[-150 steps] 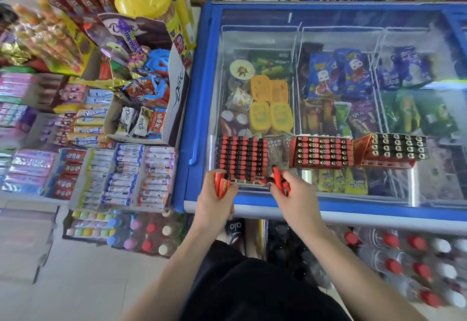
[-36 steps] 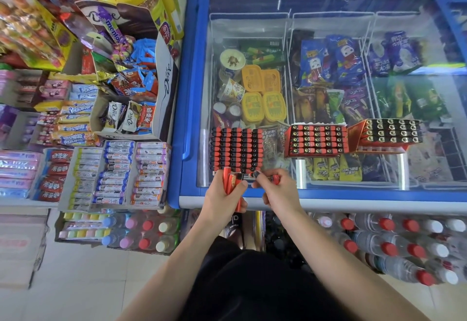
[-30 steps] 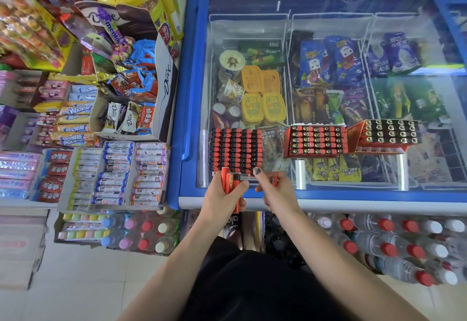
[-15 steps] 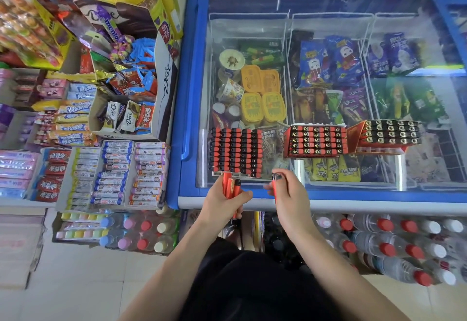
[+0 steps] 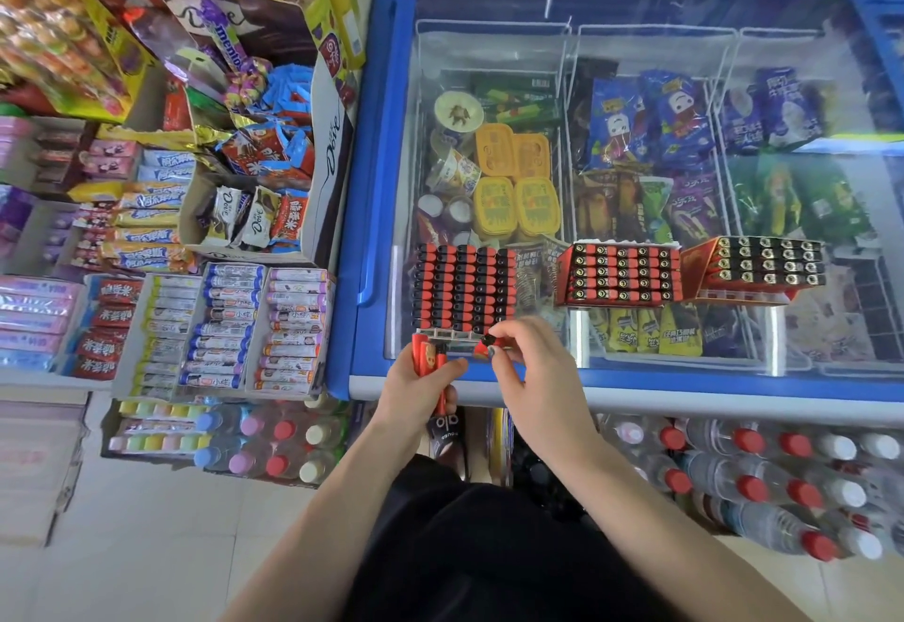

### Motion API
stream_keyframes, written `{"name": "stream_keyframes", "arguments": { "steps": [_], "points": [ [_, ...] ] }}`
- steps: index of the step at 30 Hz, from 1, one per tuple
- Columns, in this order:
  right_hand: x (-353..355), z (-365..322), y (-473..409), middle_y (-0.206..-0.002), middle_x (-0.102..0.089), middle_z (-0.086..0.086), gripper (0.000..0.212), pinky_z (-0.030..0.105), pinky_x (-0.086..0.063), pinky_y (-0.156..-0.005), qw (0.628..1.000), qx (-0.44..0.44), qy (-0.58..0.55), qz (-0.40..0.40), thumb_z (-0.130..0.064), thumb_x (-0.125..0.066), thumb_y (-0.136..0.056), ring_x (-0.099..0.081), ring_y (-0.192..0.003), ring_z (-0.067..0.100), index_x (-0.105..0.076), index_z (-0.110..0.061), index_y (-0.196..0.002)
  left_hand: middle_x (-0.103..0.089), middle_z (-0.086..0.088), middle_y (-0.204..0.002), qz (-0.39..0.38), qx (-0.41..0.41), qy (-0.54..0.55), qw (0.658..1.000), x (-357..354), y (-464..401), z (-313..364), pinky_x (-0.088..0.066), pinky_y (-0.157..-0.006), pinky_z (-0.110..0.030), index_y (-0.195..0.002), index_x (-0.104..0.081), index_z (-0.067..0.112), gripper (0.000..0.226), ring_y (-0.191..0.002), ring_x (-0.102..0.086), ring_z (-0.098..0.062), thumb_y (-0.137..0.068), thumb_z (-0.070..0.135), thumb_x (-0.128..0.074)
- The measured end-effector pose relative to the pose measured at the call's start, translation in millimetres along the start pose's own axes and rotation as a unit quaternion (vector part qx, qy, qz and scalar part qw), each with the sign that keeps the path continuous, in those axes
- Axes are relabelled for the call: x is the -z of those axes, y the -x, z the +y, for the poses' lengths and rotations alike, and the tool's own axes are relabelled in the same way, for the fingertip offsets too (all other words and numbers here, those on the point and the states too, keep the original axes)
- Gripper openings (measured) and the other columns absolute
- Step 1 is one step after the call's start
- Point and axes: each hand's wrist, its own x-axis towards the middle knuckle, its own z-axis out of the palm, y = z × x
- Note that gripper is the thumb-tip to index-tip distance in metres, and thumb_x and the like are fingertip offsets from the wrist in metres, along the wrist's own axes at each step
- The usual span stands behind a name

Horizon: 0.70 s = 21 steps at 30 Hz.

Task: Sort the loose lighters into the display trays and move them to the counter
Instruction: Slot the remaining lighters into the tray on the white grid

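Three display trays of red-and-black lighters lie on the freezer's glass lid: the left tray (image 5: pixel 463 286), the middle tray (image 5: pixel 620 274) and the right tray (image 5: pixel 763 263). My left hand (image 5: pixel 416 389) grips a bunch of red lighters (image 5: pixel 426 357) just below the left tray's front edge. My right hand (image 5: pixel 533 367) pinches a single red lighter (image 5: pixel 489 345) at the front right corner of the left tray, over its near row of slots.
The blue-framed chest freezer (image 5: pixel 362 230) holds ice creams under glass. Snack and candy shelves (image 5: pixel 220 323) stand to its left. Water bottles (image 5: pixel 734 474) are stacked on the floor below the freezer, at my right.
My right hand took one lighter from the bunch in my left hand and carried it up to the left tray's front right corner. My left hand stayed in place with its bunch.
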Motion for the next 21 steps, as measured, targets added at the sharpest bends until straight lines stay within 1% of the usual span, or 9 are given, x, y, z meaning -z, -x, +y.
{"name": "stream_keyframes", "arguments": {
  "steps": [3,5,7,9,13,17,21],
  "points": [
    [-7,3,-4,-0.110,-0.061,0.000,0.015,0.030,-0.054,-0.075,0.992,0.076,0.104,-0.004,-0.006,-0.062,-0.096,-0.059,-0.093,0.015,-0.064,-0.008,-0.111,-0.067,-0.009,-0.086,-0.001,0.022,0.044,0.999,-3,1,6,-0.052,-0.057,-0.028,-0.112,-0.063,0.011,0.019,-0.057,-0.055,-0.015,-0.095,0.011,-0.072],
    [-12,12,-6,-0.105,-0.063,0.003,0.018,0.035,-0.052,-0.076,0.976,0.120,0.182,-0.007,-0.001,-0.070,-0.089,-0.060,-0.093,0.022,-0.067,-0.007,-0.106,-0.068,-0.010,-0.092,-0.002,0.044,0.085,0.995,-6,1,9,-0.052,-0.058,-0.027,-0.119,-0.063,0.010,0.023,-0.058,-0.056,-0.014,-0.098,0.013,-0.070],
    [-15,22,-7,-0.104,-0.063,0.005,0.023,0.037,-0.049,-0.079,0.962,0.142,0.233,-0.012,0.002,-0.073,-0.084,-0.059,-0.094,0.026,-0.068,-0.007,-0.105,-0.067,-0.011,-0.091,0.006,0.075,0.131,0.989,-8,1,11,-0.053,-0.057,-0.027,-0.118,-0.063,0.008,0.021,-0.060,-0.057,-0.014,-0.099,0.014,-0.069],
    [-17,30,-8,-0.103,-0.061,0.006,0.027,0.035,-0.045,-0.077,0.951,0.157,0.267,-0.010,0.004,-0.075,-0.081,-0.057,-0.092,0.027,-0.069,-0.006,-0.105,-0.062,-0.009,-0.083,0.012,0.095,0.157,0.983,-9,0,12,-0.053,-0.056,-0.026,-0.114,-0.062,0.007,0.018,-0.060,-0.057,-0.016,-0.099,0.016,-0.069],
    [-20,31,-14,-0.096,-0.059,0.006,0.020,0.036,-0.041,-0.072,0.943,0.171,0.287,-0.007,0.004,-0.074,-0.082,-0.054,-0.085,0.027,-0.069,-0.006,-0.099,-0.056,-0.009,-0.082,0.015,0.110,0.158,0.981,-8,-1,10,-0.056,-0.060,-0.028,-0.114,-0.060,0.008,0.021,-0.063,-0.059,-0.017,-0.099,0.019,-0.070],
    [-20,29,-17,-0.090,-0.056,0.004,0.006,0.036,-0.039,-0.070,0.939,0.178,0.293,-0.013,-0.004,-0.070,-0.089,-0.050,-0.082,0.025,-0.067,-0.009,-0.090,-0.056,-0.009,-0.084,0.023,0.116,0.172,0.978,-8,-1,10,-0.060,-0.068,-0.030,-0.116,-0.062,0.007,0.024,-0.067,-0.064,-0.019,-0.099,0.022,-0.070],
    [-20,26,-20,-0.089,-0.056,0.002,0.008,0.035,-0.038,-0.071,0.950,0.152,0.272,0.004,-0.006,-0.070,-0.092,-0.049,-0.081,0.024,-0.067,-0.010,-0.086,-0.056,-0.008,-0.092,0.031,0.110,0.163,0.980,-9,-2,13,-0.059,-0.071,-0.029,-0.121,-0.063,0.009,0.031,-0.068,-0.067,-0.017,-0.099,0.029,-0.070]
  ]
}}
